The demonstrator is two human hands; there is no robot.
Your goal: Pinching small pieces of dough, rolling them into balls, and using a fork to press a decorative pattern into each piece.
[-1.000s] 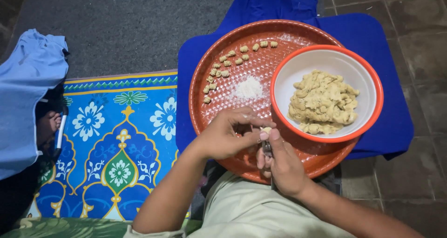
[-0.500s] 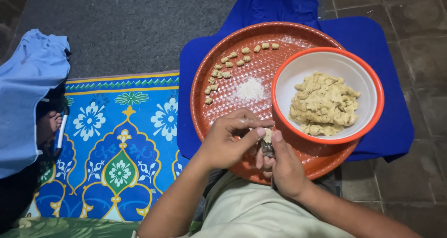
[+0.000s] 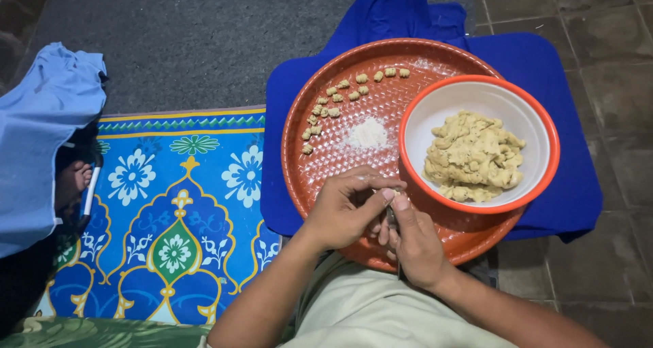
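Head view: left hand (image 3: 347,215) and right hand (image 3: 415,242) pinch together on a dough bit against a small metal tool (image 3: 392,219), over the tray (image 3: 381,110) edge. Shaping step, I'd say; next it joins the pieces (image 3: 340,96) row.

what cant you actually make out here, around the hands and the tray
- Head view: what the left hand and right hand pinch between them; the fingers cover it, and only a thin metal utensil peeks out.
- The near rim of the round tray, hidden under both hands.
- The shape of each small dough piece: too small.
- The person at the left edge, covered by light blue cloth and cut off.
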